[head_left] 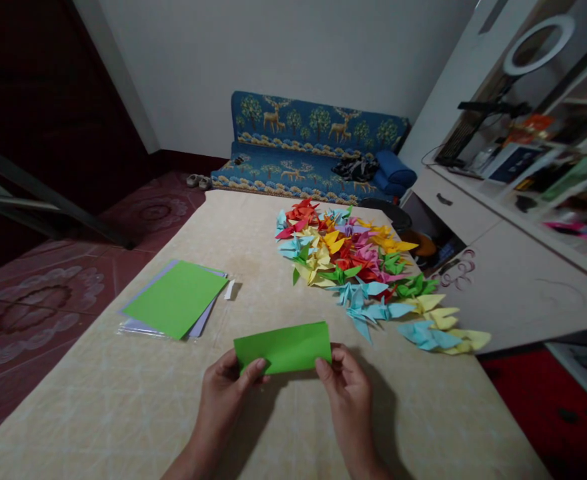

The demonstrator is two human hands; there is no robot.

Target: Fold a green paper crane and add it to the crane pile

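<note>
A green sheet of paper (284, 347), folded to a long rectangle, is held above the table between both hands. My left hand (227, 387) pinches its lower left corner, thumb in front and fingers behind. At the right end, my right hand (346, 381) grips the paper the same way. Left of the hands lies a stack of paper (176, 300) with a green sheet on top, partly over a clear plastic sleeve and purplish sheets. A small white scrap (229, 290) rests beside the stack.
Many folded paper cranes (348, 257) in several colours spread over the right side of the table (138, 400). Beyond it stands a blue patterned sofa (293, 160). A white cabinet (513, 267) with a cluttered top and a ring light (538, 45) is at the right.
</note>
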